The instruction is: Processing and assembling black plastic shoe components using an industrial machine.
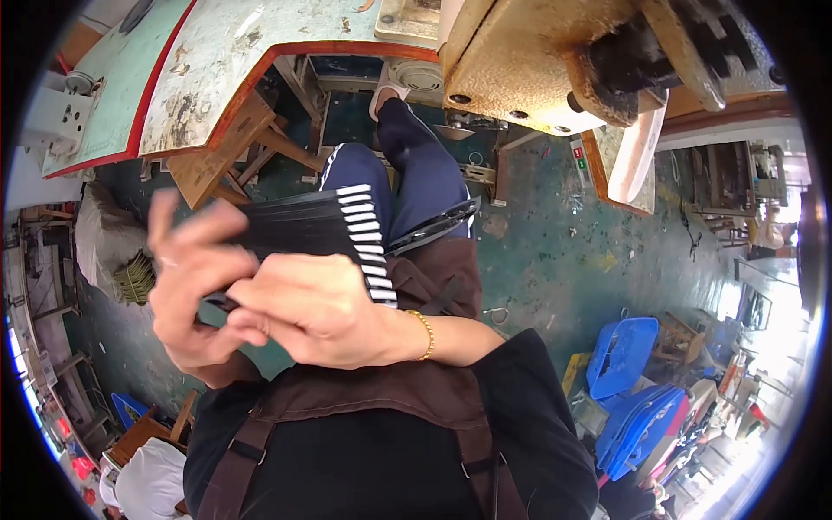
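Between my hands, above my lap, is a bundle of flat black strips (295, 227), stacked side by side, with white ends that make a striped edge at the right. My right hand (308, 308), a gold bracelet at its wrist, is closed over the bundle's lower left part, its fingertips pinched together. Smeared by motion, my left hand (195, 290) is at the bundle's left end with some fingers raised; its grip cannot be made out. A small dark end shows between the hands. Across my thigh lies a glossy black strip-like thing (433, 225).
A worn worktable (225, 61) with a red edge stands ahead on the left. At the upper right a beige machine (511, 65) juts close. A wooden stool (221, 152), a pale sack (108, 234) and blue plastic seats (622, 355) stand on the green floor around me.
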Demonstrator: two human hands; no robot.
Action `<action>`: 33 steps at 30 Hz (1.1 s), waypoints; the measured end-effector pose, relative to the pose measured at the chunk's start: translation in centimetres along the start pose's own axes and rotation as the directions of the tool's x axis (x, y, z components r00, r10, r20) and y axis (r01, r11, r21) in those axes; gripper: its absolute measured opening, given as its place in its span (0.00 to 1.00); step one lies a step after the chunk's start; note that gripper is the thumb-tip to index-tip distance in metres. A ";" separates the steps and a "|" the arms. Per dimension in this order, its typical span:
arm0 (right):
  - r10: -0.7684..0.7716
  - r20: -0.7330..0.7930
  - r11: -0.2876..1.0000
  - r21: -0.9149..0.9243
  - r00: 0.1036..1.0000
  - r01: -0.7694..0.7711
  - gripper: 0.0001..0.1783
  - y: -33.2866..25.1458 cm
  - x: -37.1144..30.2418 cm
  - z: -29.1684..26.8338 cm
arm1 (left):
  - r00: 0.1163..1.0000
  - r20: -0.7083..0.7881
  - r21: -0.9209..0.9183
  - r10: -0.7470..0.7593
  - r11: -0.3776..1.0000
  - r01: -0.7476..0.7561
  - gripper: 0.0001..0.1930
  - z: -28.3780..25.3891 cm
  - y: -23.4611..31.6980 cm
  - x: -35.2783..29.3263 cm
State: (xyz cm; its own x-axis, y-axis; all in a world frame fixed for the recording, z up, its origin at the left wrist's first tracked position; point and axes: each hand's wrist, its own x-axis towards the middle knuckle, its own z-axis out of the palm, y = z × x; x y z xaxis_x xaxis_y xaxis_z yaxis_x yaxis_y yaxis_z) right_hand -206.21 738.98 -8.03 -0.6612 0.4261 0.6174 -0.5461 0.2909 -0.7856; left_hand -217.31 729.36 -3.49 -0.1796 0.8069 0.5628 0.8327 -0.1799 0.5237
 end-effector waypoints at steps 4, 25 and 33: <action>0.122 0.089 0.992 0.021 0.989 -0.124 0.13 -0.4 -0.7 -4.2 | 0.998 0.055 -0.217 -0.014 0.976 0.026 0.19 1.9 -0.8 -0.5; 0.475 0.204 0.549 -0.829 0.856 -0.107 0.16 9.4 -15.9 -18.1 | 0.653 -0.747 0.007 -0.126 0.980 0.198 0.06 -0.8 -1.0 3.1; -0.124 -0.477 0.135 -0.877 0.870 -0.461 0.11 1.9 -13.7 -29.2 | 0.726 -0.671 0.136 -0.148 0.939 0.317 0.07 -0.9 -0.7 1.6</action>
State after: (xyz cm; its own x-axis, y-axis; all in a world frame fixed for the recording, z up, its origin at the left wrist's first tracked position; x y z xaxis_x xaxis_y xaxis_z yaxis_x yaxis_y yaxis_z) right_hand -183.16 758.72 -19.15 -0.2621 0.7431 0.6157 0.6823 0.5939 -0.4264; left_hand -218.65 730.26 -2.30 -0.6053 0.2348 0.7606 0.7959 0.1636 0.5829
